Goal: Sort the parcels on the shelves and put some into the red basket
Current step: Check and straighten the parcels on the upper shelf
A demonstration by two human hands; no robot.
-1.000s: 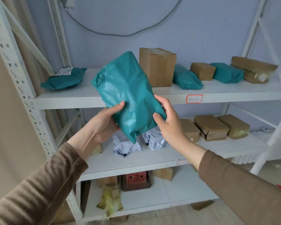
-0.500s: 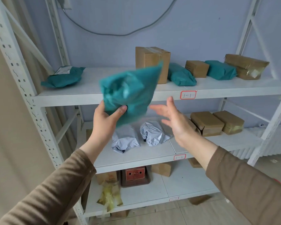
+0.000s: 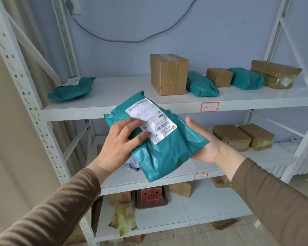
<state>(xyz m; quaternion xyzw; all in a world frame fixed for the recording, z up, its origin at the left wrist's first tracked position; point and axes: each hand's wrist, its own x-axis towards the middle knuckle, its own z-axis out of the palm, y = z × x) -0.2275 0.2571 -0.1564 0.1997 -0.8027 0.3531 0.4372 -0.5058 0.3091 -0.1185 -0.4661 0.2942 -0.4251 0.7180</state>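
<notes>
I hold a teal plastic parcel (image 3: 164, 155) in front of the white shelving, its white shipping label (image 3: 150, 119) facing me. My left hand (image 3: 119, 141) grips the parcel's left edge with fingers over the label. My right hand (image 3: 205, 141) lies palm up under the parcel's right side and supports it. On the top shelf (image 3: 132, 91) rest a teal parcel (image 3: 71, 88) at the left, a tall cardboard box (image 3: 168, 74), two more teal parcels (image 3: 201, 85) (image 3: 245, 78) and brown taped parcels (image 3: 274, 74). No red basket shows.
The middle shelf (image 3: 208, 168) carries two brown parcels (image 3: 242, 136) at the right and a grey bag (image 3: 131, 165) mostly hidden behind my held parcel. The bottom shelf (image 3: 203, 206) has a red-brown tray (image 3: 150, 197), cardboard boxes and crumpled yellow plastic (image 3: 122, 220). A grey cable hangs on the wall.
The parcel has been flipped over, its label now facing me. My right hand, briefly off it, has come back under its right side. The parcel sits lower than a second ago.
</notes>
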